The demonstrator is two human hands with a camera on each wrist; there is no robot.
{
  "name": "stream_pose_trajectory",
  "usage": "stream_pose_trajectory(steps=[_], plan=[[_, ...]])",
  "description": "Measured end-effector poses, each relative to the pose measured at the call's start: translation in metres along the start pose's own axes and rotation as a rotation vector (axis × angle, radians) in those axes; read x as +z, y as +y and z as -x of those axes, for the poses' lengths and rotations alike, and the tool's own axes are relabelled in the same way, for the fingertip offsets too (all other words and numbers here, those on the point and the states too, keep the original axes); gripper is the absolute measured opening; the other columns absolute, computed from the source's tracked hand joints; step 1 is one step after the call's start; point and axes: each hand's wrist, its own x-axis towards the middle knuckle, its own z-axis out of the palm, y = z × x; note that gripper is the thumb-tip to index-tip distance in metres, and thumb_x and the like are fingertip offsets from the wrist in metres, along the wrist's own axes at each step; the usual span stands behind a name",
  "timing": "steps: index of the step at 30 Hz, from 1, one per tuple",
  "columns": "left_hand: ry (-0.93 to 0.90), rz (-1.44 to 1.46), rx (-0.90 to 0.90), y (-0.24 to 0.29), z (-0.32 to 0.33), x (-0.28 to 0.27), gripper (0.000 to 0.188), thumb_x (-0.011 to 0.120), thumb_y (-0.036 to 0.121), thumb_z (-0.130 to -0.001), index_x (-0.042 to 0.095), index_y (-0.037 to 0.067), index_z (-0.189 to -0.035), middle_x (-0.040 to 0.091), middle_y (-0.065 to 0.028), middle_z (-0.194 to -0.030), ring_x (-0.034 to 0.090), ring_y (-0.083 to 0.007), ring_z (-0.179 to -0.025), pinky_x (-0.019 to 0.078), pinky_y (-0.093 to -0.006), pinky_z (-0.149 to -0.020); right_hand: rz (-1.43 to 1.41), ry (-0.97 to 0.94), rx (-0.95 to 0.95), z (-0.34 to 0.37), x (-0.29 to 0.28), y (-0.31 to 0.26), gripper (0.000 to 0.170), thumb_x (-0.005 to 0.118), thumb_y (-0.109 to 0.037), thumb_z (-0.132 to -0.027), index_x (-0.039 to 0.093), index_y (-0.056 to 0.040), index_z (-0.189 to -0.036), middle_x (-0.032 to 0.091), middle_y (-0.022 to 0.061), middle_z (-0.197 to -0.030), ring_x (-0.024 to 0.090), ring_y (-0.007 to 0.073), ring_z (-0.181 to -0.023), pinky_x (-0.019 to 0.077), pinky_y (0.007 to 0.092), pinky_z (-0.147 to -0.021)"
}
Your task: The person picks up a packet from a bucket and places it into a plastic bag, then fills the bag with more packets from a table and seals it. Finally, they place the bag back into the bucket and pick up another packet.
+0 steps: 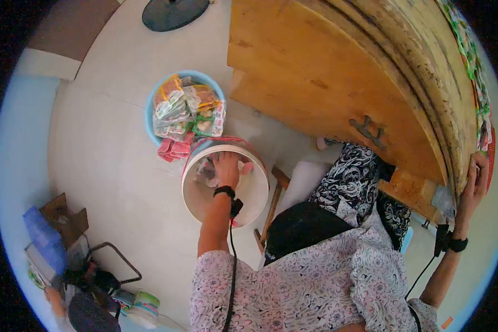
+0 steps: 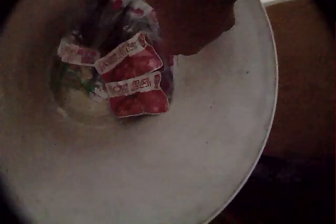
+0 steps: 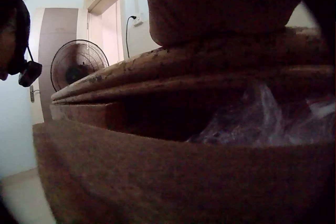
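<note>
The left hand (image 1: 226,167) reaches down inside a white bucket (image 1: 192,193), over small packets at its bottom. In the left wrist view that hand (image 2: 191,14) is dark at the top, beside red-and-white packets (image 2: 139,103) lying inside the bucket (image 2: 220,129); its fingertips are hidden. At the far right of the head view, the right hand (image 1: 475,180) rests at the table's edge (image 1: 451,160), near a row of packets (image 1: 477,83); what its fingers hold cannot be made out. In the right wrist view the hand (image 3: 220,8) is a dark shape above the wooden edge.
A light blue basin (image 1: 149,119) full of packets stands beside the bucket, with red packets (image 1: 174,148) between them. Clear plastic (image 3: 252,119) lies in an open space under the tabletop. Another person's arm (image 1: 55,301), a cardboard box (image 1: 66,221) and a metal frame (image 1: 119,252) are at lower left.
</note>
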Motion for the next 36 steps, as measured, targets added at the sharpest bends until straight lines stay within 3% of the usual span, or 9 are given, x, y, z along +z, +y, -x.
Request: stream_pose_trajectory(steps=[2, 5, 8, 15, 20, 22, 31, 33, 36], plan=[[0.225, 0.08, -0.092, -0.006, 0.013, 0.022, 0.032, 0.064, 0.027, -0.089, 0.063, 0.007, -0.113, 0.064, -0.0162, -0.121, 0.055, -0.0357, -0.12, 0.0362, -0.0608, -0.103, -0.011, -0.003, 0.013, 0.001, -0.002, -0.003, 0.023, 0.057, -0.014, -0.1, 0.062, -0.0009, -0.119, 0.062, 0.0103, -0.122, 0.058, 0.021, -0.113, 0.0433, 0.0337, -0.102], [0.313, 0.339, -0.325, -0.001, 0.03, 0.021, 0.036, 0.067, 0.028, -0.089, 0.062, 0.005, -0.115, 0.067, -0.0175, -0.113, 0.061, -0.0358, -0.111, 0.0428, -0.0527, -0.1, -0.017, -0.037, 0.052, -0.003, -0.003, -0.016, 0.024, 0.057, -0.016, -0.101, 0.062, -0.0012, -0.119, 0.062, 0.0094, -0.122, 0.058, 0.0194, -0.112, 0.0441, 0.0324, -0.1], [0.419, 0.681, -0.366, 0.009, 0.047, 0.011, 0.028, 0.064, 0.021, -0.091, 0.064, 0.007, -0.115, 0.066, -0.0156, -0.112, 0.065, -0.0351, -0.1, 0.0513, -0.0467, -0.082, -0.162, -0.004, 0.22, 0.002, 0.005, -0.018, 0.02, 0.054, -0.015, -0.103, 0.06, -0.0032, -0.119, 0.061, 0.0039, -0.116, 0.056, 0.014, -0.108, 0.0417, 0.0275, -0.097], [0.674, 0.943, 0.107, 0.078, 0.056, -0.118, 0.027, 0.063, 0.001, -0.09, 0.061, 0.0, -0.117, 0.067, -0.0162, -0.099, 0.067, -0.0303, -0.087, 0.0529, -0.0398, -0.077, 0.03, -0.042, -0.065, -0.001, 0.01, 0.0, 0.021, 0.057, -0.016, -0.1, 0.062, -0.0041, -0.117, 0.062, 0.0077, -0.12, 0.057, 0.0186, -0.113, 0.0435, 0.03, -0.097], [0.762, 1.001, 0.238, 0.113, 0.062, -0.202, 0.023, 0.069, 0.003, -0.088, 0.065, 0.002, -0.11, 0.068, -0.0137, -0.097, 0.068, -0.0235, -0.086, 0.053, -0.0332, -0.074, -0.23, -0.119, -0.019, 0.008, 0.001, -0.047, 0.023, 0.058, -0.015, -0.099, 0.063, -0.0036, -0.118, 0.063, 0.0067, -0.12, 0.058, 0.0183, -0.113, 0.0445, 0.0304, -0.098], [0.782, 0.916, 0.216, 0.138, 0.079, -0.238, 0.024, 0.071, 0.003, -0.086, 0.065, 0.003, -0.109, 0.069, -0.0113, -0.097, 0.068, -0.0209, -0.083, 0.0531, -0.0328, -0.074, -0.487, -0.153, 0.17, 0.022, -0.007, -0.045, 0.024, 0.059, -0.015, -0.099, 0.064, -0.0031, -0.119, 0.065, 0.0059, -0.118, 0.059, 0.0164, -0.111, 0.0465, 0.0311, -0.098], [0.775, 1.098, 0.752, 0.219, 0.118, -0.32, 0.031, 0.06, -0.01, -0.09, 0.058, 0.0, -0.119, 0.068, -0.0173, -0.095, 0.065, -0.0215, -0.077, 0.0573, -0.0339, -0.073, -0.794, 0.355, 0.264, 0.095, -0.043, -0.024, 0.017, 0.058, -0.01, -0.098, 0.064, 0.0005, -0.111, 0.069, 0.0061, -0.102, 0.067, 0.0147, -0.095, 0.0533, 0.0298, -0.086], [0.725, 0.994, 0.893, 0.242, 0.124, -0.342, 0.028, 0.064, -0.008, -0.087, 0.061, 0.0, -0.114, 0.069, -0.0159, -0.094, 0.066, -0.022, -0.077, 0.056, -0.0345, -0.071, -0.88, 0.477, 0.303, 0.107, -0.046, -0.011, 0.014, 0.06, -0.009, -0.096, 0.065, 0.0001, -0.106, 0.07, 0.0053, -0.095, 0.068, 0.0155, -0.091, 0.0539, 0.0298, -0.082], [0.626, 0.663, 1.052, 0.273, 0.136, -0.386, 0.027, 0.07, -0.003, -0.083, 0.064, 0.001, -0.109, 0.069, -0.0139, -0.093, 0.067, -0.0236, -0.077, 0.0541, -0.0349, -0.07, -0.745, 0.386, 0.353, 0.129, -0.057, 0.003, 0.011, 0.063, -0.009, -0.094, 0.067, -0.0008, -0.1, 0.07, 0.0062, -0.097, 0.067, 0.0147, -0.09, 0.0535, 0.0299, -0.081]])
